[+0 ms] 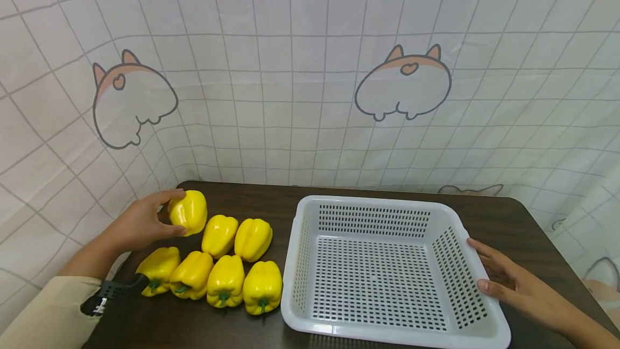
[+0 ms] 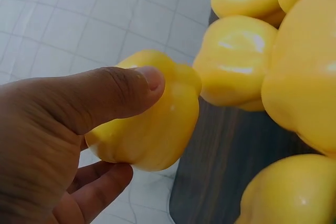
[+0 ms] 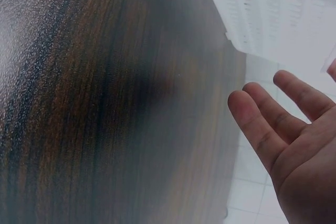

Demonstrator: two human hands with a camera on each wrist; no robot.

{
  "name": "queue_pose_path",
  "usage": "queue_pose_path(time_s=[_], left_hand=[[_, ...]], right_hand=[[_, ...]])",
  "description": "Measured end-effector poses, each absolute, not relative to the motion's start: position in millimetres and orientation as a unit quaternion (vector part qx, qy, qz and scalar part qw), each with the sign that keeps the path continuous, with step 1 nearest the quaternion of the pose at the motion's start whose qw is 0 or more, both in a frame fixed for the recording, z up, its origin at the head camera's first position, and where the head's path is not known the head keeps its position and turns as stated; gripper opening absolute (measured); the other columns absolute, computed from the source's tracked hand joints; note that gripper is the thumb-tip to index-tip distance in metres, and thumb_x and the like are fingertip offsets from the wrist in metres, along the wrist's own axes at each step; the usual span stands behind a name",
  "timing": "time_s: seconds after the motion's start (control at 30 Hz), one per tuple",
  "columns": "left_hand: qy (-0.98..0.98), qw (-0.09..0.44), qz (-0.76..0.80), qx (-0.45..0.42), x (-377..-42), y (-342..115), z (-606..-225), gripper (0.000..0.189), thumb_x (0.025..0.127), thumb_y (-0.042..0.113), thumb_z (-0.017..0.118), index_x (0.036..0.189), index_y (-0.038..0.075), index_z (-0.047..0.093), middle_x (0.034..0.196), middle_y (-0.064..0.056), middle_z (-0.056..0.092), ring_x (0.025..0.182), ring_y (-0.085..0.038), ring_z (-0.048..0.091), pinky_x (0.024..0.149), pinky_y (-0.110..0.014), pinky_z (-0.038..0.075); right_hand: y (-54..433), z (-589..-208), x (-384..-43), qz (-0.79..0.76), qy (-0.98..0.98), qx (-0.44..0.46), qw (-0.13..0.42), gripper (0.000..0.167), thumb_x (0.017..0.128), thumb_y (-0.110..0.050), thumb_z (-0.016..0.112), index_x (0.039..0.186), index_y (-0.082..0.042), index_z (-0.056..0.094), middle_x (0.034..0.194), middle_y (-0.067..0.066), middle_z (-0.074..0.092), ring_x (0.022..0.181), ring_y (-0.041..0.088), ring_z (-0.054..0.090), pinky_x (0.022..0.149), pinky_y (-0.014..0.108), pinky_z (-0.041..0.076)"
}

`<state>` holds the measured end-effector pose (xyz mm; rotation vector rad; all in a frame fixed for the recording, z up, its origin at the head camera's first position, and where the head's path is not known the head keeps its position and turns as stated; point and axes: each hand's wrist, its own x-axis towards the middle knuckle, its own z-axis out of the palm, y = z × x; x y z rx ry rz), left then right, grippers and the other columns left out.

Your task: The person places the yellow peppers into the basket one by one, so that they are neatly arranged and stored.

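Observation:
At the table's left side, my left hand [image 1: 147,220] grips a yellow bell pepper [image 1: 189,213] between thumb and fingers. The left wrist view shows the thumb [image 2: 131,90] across the pepper's side [image 2: 163,135], with fingertips beneath. Several more yellow bell peppers stand close by: two behind [image 1: 253,239] and a front row [image 1: 225,281] with green stems toward me. A white perforated plastic basket [image 1: 373,202] sits right of them with nothing in it. My right hand [image 1: 518,284] is at the basket's right rim, its fingertips touching there; the right wrist view shows fairly straight fingers [image 3: 262,124].
The dark wood-grain table [image 1: 525,230] has rounded back corners. Behind it and along the left hangs a white grid-patterned curtain [image 1: 300,96] with corgi drawings. A black wristband [image 1: 121,290] and a pale sleeve [image 1: 53,311] are on my left arm, close to the leftmost pepper.

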<state>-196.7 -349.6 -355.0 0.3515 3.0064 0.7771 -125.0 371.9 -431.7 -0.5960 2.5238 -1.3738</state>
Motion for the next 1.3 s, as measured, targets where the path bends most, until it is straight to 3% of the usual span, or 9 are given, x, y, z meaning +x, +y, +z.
queue_pose_path(time_s=[0.33,0.53,0.8,1.1,1.3], left_hand=[[0.954,0.013,0.271,0.130,-194.3,-338.3,-344.4,0.090,0.082,0.032,0.089,0.153,0.000,0.044,0.157,-0.026,0.038,0.116,-0.044,0.061,0.082,-0.045,0.060],[0.950,0.017,0.274,0.148,-194.0,-327.5,-336.2,0.090,0.082,0.033,0.089,0.154,0.002,0.044,0.157,-0.024,0.040,0.117,-0.042,0.062,0.082,-0.044,0.061],[0.941,0.015,0.287,0.180,-194.6,-313.2,-329.0,0.085,0.083,0.031,0.088,0.152,0.005,0.047,0.156,-0.021,0.042,0.117,-0.038,0.063,0.083,-0.041,0.061],[0.934,0.020,0.309,0.180,-194.6,-297.7,-326.3,0.087,0.082,0.036,0.088,0.153,0.008,0.047,0.158,-0.017,0.041,0.126,-0.041,0.057,0.089,-0.043,0.059],[0.919,0.041,0.353,0.170,-194.9,-288.4,-327.5,0.086,0.082,0.031,0.088,0.154,0.011,0.046,0.160,-0.016,0.038,0.128,-0.043,0.056,0.086,-0.038,0.060]], right_hand=[[371.2,-432.2,-124.1,-0.446,0.869,-0.193,0.094,0.076,0.104,-0.007,0.054,0.166,-0.018,0.011,0.141,0.042,0.042,0.109,-0.003,0.058,0.068,0.038,0.063],[372.2,-432.7,-125.0,-0.439,0.873,-0.191,0.097,0.077,0.104,-0.008,0.054,0.166,-0.019,0.010,0.141,0.041,0.043,0.109,-0.002,0.058,0.069,0.039,0.063],[374.3,-433.2,-126.1,-0.457,0.861,-0.188,0.119,0.076,0.106,-0.009,0.051,0.166,-0.022,0.006,0.142,0.046,0.039,0.107,0.028,0.070,0.068,0.040,0.063],[375.7,-433.8,-126.4,-0.486,0.842,-0.188,0.140,0.076,0.107,-0.007,0.047,0.166,-0.021,0.003,0.140,0.050,0.036,0.101,0.016,0.071,0.067,0.039,0.063],[375.4,-434.6,-126.8,-0.488,0.841,-0.184,0.140,0.076,0.106,-0.008,0.048,0.166,-0.023,0.003,0.143,0.049,0.034,0.103,0.019,0.071,0.067,0.040,0.063]])
